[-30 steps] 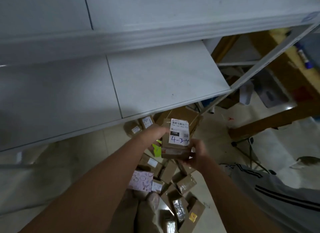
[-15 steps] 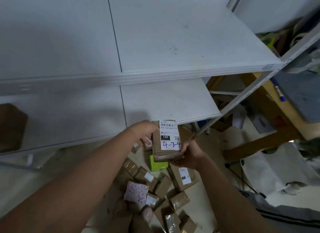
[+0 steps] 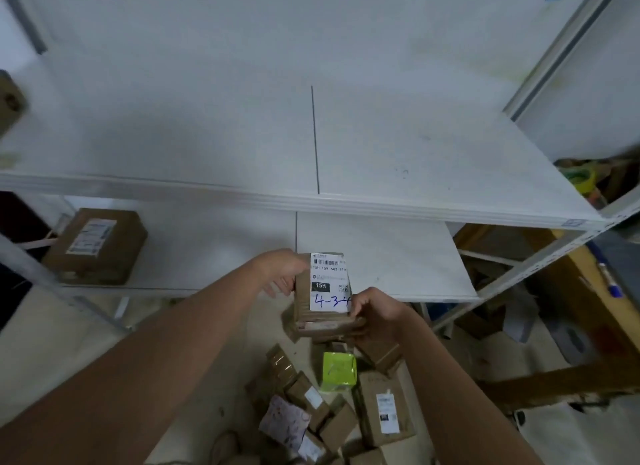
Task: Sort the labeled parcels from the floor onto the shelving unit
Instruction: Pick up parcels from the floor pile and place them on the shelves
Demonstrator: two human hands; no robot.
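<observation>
A small brown parcel (image 3: 318, 291) with a white label, handwritten "4-3-4", is held up in front of the white shelving unit (image 3: 346, 201). My left hand (image 3: 282, 270) grips its left side. My right hand (image 3: 372, 312) grips its lower right corner and covers the end of the writing. Below my hands, several brown labeled parcels (image 3: 384, 409) lie in a heap on the floor, with a bright green box (image 3: 337, 371) among them. One brown parcel (image 3: 95, 246) sits on the lower shelf at the left.
A pink patterned packet (image 3: 285, 419) lies in the floor heap. A wooden bench (image 3: 595, 298) with a blue pen stands right of the shelving. Another brown item (image 3: 10, 101) shows at the left edge of the upper shelf.
My view has tilted up, so the upper shelf now fills the frame and the lower-left parcel shows. The held parcel has stayed in both hands, raised slightly toward the shelves.
</observation>
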